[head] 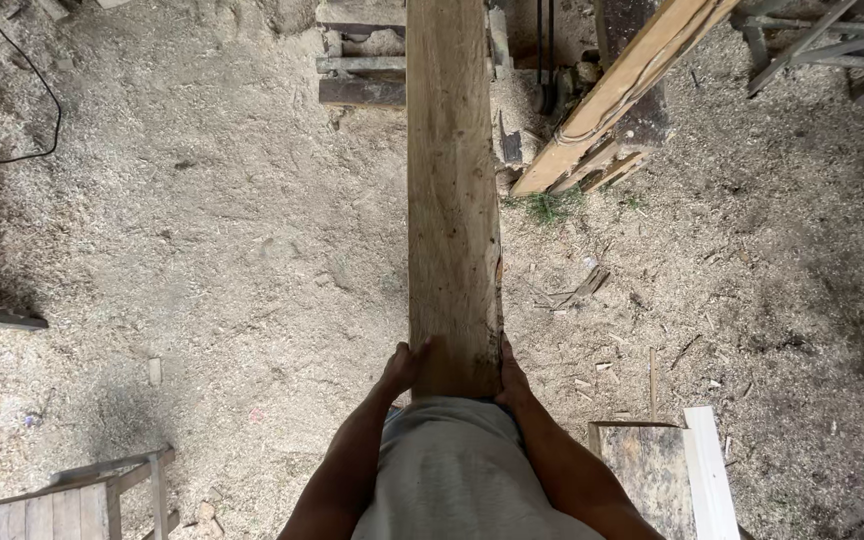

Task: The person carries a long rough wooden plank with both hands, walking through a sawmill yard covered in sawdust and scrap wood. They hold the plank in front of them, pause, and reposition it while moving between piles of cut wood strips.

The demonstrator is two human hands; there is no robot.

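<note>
A long, rough wooden plank [452, 190] runs straight away from me, its near end against my body and its far end over a wooden frame at the top. My left hand [401, 366] grips the plank's left edge near the end. On the opposite edge, at the same height, my right hand [511, 376] clasps the wood. Both forearms reach forward from beside my grey shirt.
Sawdust covers the ground. A stack of timber beams [620, 95] leans at upper right. A wooden stool or crate [82, 495] stands lower left, a white-edged board [687, 470] lower right. A black cable [37, 110] curls at upper left.
</note>
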